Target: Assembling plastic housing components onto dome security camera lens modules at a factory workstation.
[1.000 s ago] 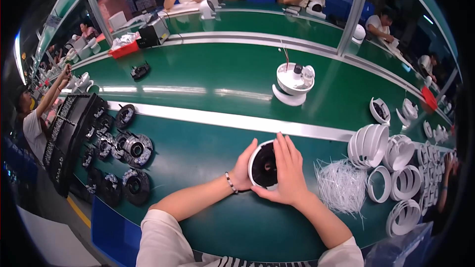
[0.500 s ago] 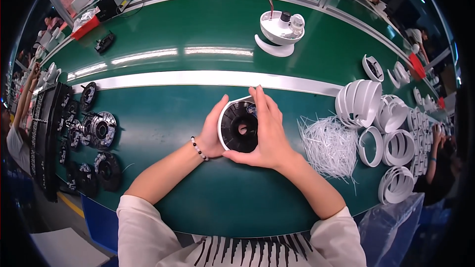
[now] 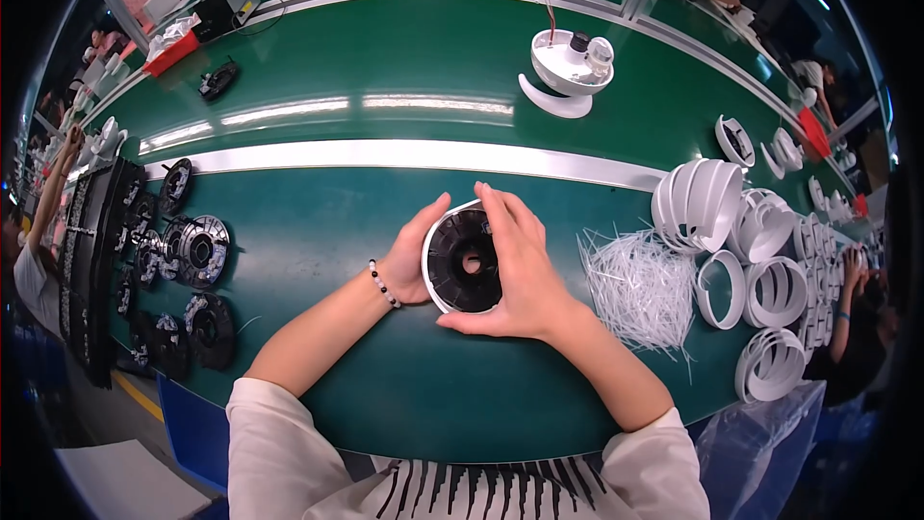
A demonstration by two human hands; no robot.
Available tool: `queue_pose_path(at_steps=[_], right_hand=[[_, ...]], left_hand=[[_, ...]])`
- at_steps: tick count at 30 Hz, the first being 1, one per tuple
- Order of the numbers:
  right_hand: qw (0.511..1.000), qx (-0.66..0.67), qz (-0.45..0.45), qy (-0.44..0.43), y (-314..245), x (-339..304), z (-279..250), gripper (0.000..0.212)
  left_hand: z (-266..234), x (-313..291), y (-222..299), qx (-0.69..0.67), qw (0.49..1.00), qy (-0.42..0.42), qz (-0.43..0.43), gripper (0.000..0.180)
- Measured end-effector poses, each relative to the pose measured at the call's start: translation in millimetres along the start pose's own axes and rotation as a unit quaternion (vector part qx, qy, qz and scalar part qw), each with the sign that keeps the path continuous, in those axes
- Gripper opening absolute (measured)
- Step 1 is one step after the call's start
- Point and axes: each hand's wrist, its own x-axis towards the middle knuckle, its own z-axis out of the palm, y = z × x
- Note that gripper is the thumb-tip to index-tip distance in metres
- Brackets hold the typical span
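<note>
Between my two hands is a black round plastic disc (image 3: 449,276) with a hole in its middle. A white plastic ring (image 3: 426,272) runs around its edge. My left hand (image 3: 412,252) grips the ring's left side, the thumb up along the rim. Across the right side lies my right hand (image 3: 525,274), its fingers over the upper right edge and its thumb at the lower edge. That hand hides the right part of the disc and ring. Both are held above the green table, faces turned up toward me.
Several black round parts (image 3: 204,250) stand at left beside a black rack (image 3: 89,260). On the right are a heap of thin white strips (image 3: 637,287) and stacked white rings (image 3: 773,287). Beyond the metal strip (image 3: 404,154), a white domed unit (image 3: 568,72) and a black part (image 3: 218,79) sit on a green surface.
The disc and ring have shifted slightly down and look turned; a shiny patch near the right fingers is now mostly covered. Beyond the strip, the white domed unit and black part have moved right.
</note>
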Motion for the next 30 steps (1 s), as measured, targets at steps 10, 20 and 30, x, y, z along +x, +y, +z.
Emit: queue_pose_path(at_steps=[10,20,30], right_hand=[[0.996,-0.081,-0.003,0.036,-5.0,-14.4,6.5,0.101],[0.991,-0.114,-0.025,0.059,-3.2,-38.0,-12.0,0.104],[0.885,-0.379,0.126,0.239,8.0,-157.1,-153.1,0.027]], left_hand=[[10.2,-8.2,-20.0,0.019,0.996,0.048,0.070,0.038],[30.2,18.5,12.0,-0.064,0.973,0.173,0.140,0.033],[-58.7,97.9,147.5,0.142,0.915,0.285,0.250,0.027]])
